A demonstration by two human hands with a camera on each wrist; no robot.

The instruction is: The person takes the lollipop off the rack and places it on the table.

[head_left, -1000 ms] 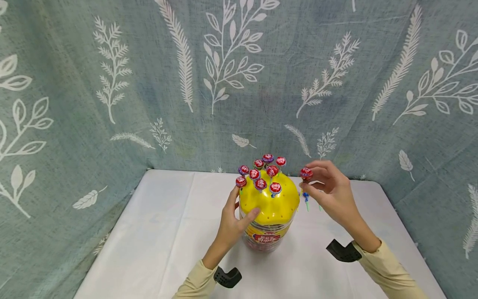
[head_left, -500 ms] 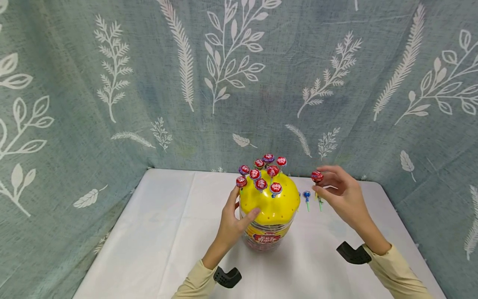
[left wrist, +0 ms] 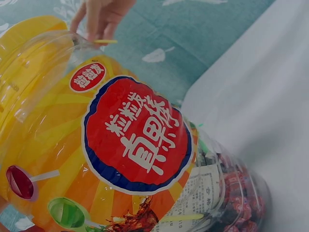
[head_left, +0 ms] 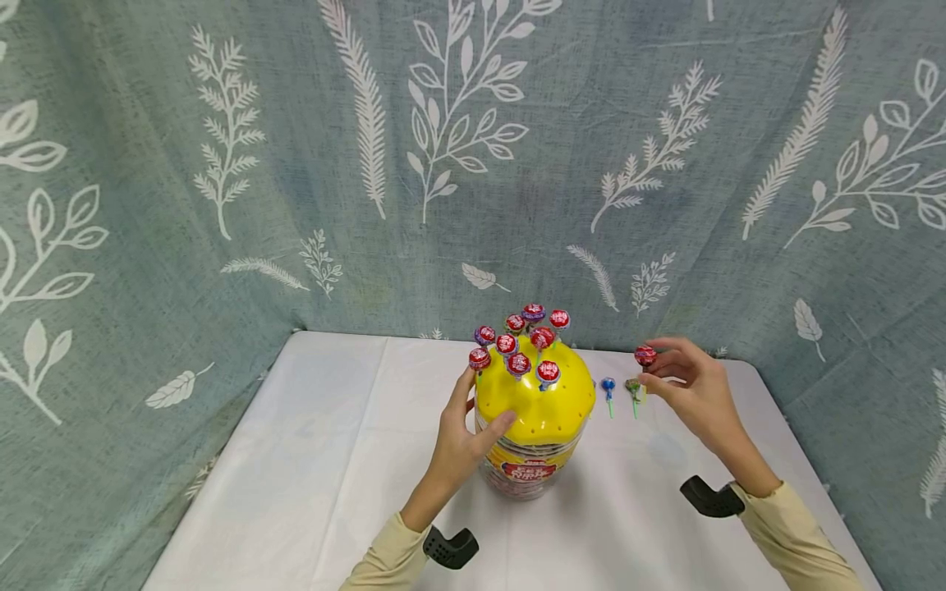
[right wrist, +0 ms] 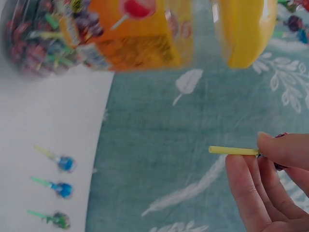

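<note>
Nine red-topped wrapped lollipops stand in the domed yellow plastic lid gripped by the left hand. The clear plastic jar, labelled 粒粒发, holds more wrapped candies. Two blue lollipops and one green lollipop lie on the white-covered counter; the right hand pinches one red-wrapped, yellow-stick lollipop right of the jar.

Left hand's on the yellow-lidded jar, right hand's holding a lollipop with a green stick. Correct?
Not quite: the lollipop in the right hand has a yellow stick, not green, as the right wrist view shows. The left hand is on the yellow-lidded jar, as stated.
</note>
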